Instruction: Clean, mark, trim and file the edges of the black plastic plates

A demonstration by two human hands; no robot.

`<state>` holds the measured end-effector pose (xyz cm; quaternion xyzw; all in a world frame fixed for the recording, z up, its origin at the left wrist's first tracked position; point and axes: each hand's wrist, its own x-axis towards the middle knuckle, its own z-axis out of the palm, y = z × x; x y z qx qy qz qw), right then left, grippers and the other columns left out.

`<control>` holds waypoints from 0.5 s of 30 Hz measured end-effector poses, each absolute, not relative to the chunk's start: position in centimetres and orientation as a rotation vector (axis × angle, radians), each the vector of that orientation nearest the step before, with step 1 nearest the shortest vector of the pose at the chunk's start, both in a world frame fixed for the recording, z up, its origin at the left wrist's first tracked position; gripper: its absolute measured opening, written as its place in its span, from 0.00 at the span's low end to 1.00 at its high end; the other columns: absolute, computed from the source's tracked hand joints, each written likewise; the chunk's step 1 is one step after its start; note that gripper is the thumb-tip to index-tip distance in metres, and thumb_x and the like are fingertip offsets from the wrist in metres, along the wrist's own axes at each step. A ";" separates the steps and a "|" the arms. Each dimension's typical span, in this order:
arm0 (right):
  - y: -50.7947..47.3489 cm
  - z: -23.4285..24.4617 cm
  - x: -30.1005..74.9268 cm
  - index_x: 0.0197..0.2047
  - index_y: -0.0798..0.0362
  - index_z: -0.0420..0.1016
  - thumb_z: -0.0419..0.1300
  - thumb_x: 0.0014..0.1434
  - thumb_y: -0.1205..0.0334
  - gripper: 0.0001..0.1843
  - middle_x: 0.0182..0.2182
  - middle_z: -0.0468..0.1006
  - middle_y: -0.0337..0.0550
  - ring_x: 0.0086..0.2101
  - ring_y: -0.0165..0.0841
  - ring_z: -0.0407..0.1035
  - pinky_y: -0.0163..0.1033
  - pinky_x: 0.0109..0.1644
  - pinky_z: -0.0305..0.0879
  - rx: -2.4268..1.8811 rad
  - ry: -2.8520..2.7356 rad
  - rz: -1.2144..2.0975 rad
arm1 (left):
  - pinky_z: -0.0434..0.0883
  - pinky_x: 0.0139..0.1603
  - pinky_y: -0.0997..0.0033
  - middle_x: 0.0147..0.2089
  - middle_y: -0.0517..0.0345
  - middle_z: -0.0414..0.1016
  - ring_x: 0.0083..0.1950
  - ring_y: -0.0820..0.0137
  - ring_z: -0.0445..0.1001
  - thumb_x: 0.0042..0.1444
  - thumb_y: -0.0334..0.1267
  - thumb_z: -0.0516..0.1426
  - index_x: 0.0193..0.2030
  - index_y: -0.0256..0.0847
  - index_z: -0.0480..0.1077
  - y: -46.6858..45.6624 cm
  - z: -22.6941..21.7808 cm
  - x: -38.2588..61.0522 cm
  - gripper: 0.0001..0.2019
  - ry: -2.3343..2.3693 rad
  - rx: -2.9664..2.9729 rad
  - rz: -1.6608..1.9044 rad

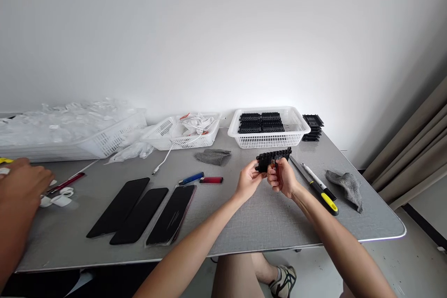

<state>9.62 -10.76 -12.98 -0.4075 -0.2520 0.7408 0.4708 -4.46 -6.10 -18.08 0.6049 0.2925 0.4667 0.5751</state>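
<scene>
Black tray (273, 157) pinched by both hands (267, 178), arms outstretched; perhaps tilted.

Your hands meet mid-table on the tray (273, 158); behind it sits the basket (268, 139) (more trays stacked inside) — another stack (313, 127) to its right. Three phones (143, 214) lie to your left, pens (316, 184) to your right.
</scene>
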 end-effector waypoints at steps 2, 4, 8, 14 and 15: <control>-10.6 -12.9 10.2 0.24 0.49 0.50 0.44 0.56 0.49 0.15 0.17 0.47 0.29 0.17 0.24 0.36 0.29 0.18 0.31 -0.994 -0.592 1.788 | 0.75 0.42 0.69 0.40 0.50 0.80 0.36 0.67 0.80 0.47 0.42 0.68 0.50 0.36 0.69 -6.0 -18.1 -4.5 0.26 0.672 1.373 1.104; -10.5 -12.9 10.8 0.24 0.49 0.50 0.44 0.55 0.48 0.15 0.17 0.48 0.29 0.17 0.24 0.37 0.28 0.18 0.31 -0.989 -0.562 1.756 | 0.77 0.46 0.65 0.41 0.49 0.81 0.38 0.65 0.81 0.45 0.43 0.69 0.51 0.36 0.67 -5.8 -18.2 -4.5 0.28 0.668 1.334 1.118; -10.2 -12.9 11.7 0.24 0.48 0.49 0.44 0.55 0.49 0.15 0.17 0.48 0.30 0.17 0.24 0.38 0.29 0.18 0.31 -0.995 -0.499 1.683 | 0.78 0.49 0.59 0.43 0.48 0.81 0.40 0.62 0.82 0.44 0.45 0.70 0.51 0.36 0.67 -5.6 -18.4 -4.6 0.30 0.653 1.302 1.134; -10.1 -12.8 13.0 0.24 0.48 0.49 0.43 0.57 0.47 0.17 0.17 0.49 0.31 0.18 0.25 0.40 0.29 0.18 0.32 -0.969 -0.447 1.590 | 0.78 0.51 0.55 0.44 0.48 0.81 0.39 0.64 0.81 0.43 0.44 0.70 0.52 0.36 0.67 -5.5 -18.1 -4.9 0.31 0.646 1.280 1.159; -10.2 -12.7 13.0 0.24 0.49 0.50 0.43 0.58 0.45 0.18 0.18 0.49 0.31 0.18 0.25 0.40 0.30 0.18 0.32 -0.956 -0.456 1.587 | 0.78 0.51 0.55 0.44 0.48 0.81 0.39 0.64 0.81 0.43 0.44 0.71 0.52 0.36 0.67 -5.5 -18.1 -4.9 0.31 0.650 1.276 1.159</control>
